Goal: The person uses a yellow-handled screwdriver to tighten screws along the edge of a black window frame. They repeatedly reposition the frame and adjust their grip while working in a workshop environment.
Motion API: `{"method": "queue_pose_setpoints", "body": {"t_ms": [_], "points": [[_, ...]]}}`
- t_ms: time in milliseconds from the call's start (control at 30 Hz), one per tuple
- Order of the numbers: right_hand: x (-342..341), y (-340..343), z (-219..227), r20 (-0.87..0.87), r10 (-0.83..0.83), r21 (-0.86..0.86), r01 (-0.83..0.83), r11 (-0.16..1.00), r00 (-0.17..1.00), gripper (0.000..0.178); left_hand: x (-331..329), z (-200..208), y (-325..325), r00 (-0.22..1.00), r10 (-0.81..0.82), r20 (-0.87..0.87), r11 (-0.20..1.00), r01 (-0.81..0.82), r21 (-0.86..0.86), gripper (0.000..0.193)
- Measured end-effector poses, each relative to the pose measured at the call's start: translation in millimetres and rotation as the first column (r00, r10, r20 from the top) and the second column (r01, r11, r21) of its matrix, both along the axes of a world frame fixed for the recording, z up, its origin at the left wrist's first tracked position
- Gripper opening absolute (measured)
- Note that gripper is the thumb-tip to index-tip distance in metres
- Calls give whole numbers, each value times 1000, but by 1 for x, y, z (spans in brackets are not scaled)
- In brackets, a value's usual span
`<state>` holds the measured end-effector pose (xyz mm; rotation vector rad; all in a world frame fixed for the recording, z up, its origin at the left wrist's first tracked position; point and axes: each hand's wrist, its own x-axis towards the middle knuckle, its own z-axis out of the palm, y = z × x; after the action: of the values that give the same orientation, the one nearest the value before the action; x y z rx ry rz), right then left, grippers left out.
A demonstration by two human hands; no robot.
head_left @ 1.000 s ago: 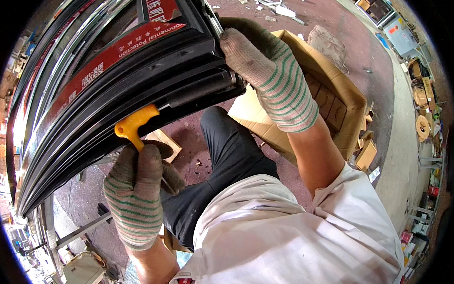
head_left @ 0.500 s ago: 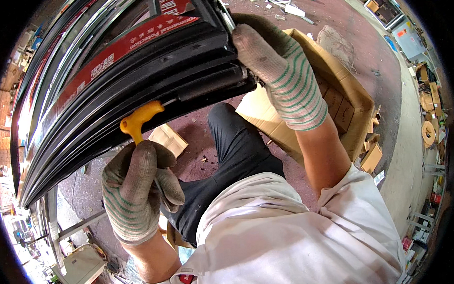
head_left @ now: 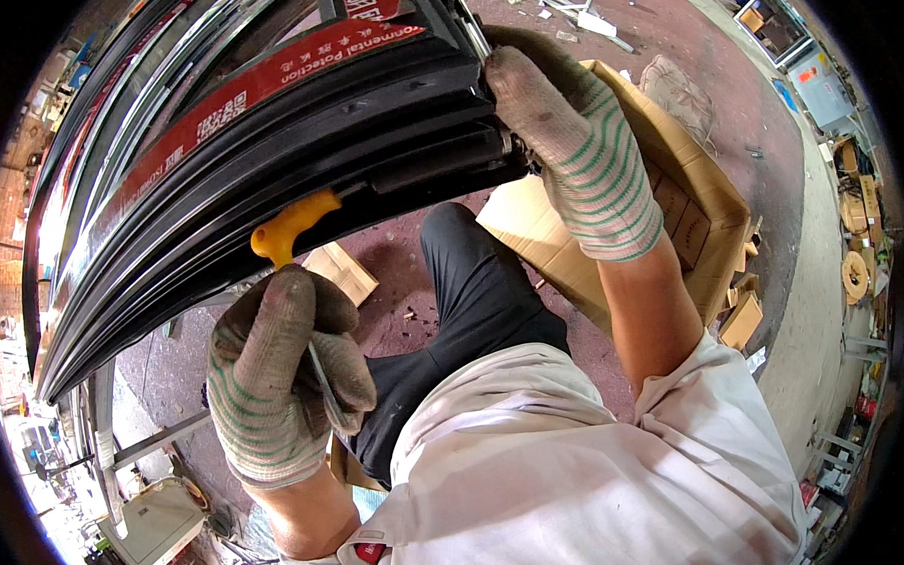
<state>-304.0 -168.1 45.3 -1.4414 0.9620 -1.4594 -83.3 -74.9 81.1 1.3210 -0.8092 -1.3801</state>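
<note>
One hand, the gloved left hand (head_left: 279, 376), pinched the lower end of a yellow handle (head_left: 297, 225) between thumb and fingers, and a slim metal piece (head_left: 326, 390) showed against its other, curled fingers. The handle was just in front of the near edge of the black frames (head_left: 378, 111), which were stacked at the far left. The gloved right hand (head_left: 576, 152) grasped their right end, its thumb on the near side; its remaining fingers were partly hidden. An open cardboard box (head_left: 714, 142) stood beyond the right forearm, with a patterned cushion (head_left: 678, 96) farther off.
</note>
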Motion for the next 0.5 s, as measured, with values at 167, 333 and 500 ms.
{"method": "queue_pose_setpoints", "body": {"t_ms": [167,333,500], "points": [[0,-3,-6,114,57,22,-60,998,992,36,-7,5,-2,994,95,-59,994,-91,65,31],[-4,-10,-23,180,17,4,-19,1000,984,36,0,2,-1,995,13,-96,1000,-12,18,31],[-1,-8,-10,150,100,39,-107,993,984,38,0,1,-1,977,18,-215,999,-9,43,30]]}}
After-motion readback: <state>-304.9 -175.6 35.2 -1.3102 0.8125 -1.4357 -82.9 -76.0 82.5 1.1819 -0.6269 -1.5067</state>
